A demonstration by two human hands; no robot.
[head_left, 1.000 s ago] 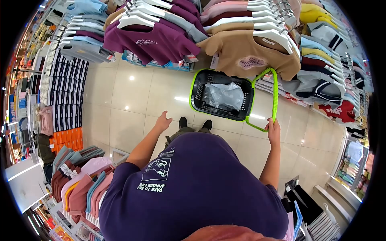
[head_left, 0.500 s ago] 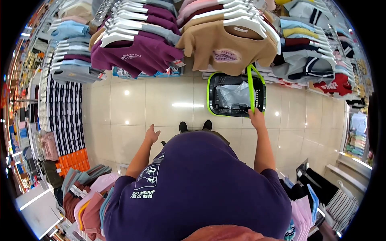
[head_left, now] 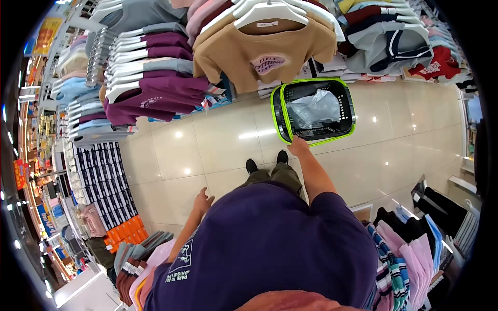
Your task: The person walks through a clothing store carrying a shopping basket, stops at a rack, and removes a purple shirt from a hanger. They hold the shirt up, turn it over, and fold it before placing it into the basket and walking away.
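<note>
Over glossy tiles (head_left: pixel 218 140), right hand (head_left: pixel 299 146) grips basket (head_left: pixel 347 101) (plastic).

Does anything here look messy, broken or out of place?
Nothing stands out. The right hand holds the basket by its handle, a crumpled plastic bag lies inside it, and the shirts hang in tidy rows.

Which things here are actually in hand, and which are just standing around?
In hand: right hand gripping the green handle of the black basket; plastic bag inside it.
Just around: tan T-shirt on its hanger, maroon shirts, pink tops; left hand open, holding nothing.
</note>
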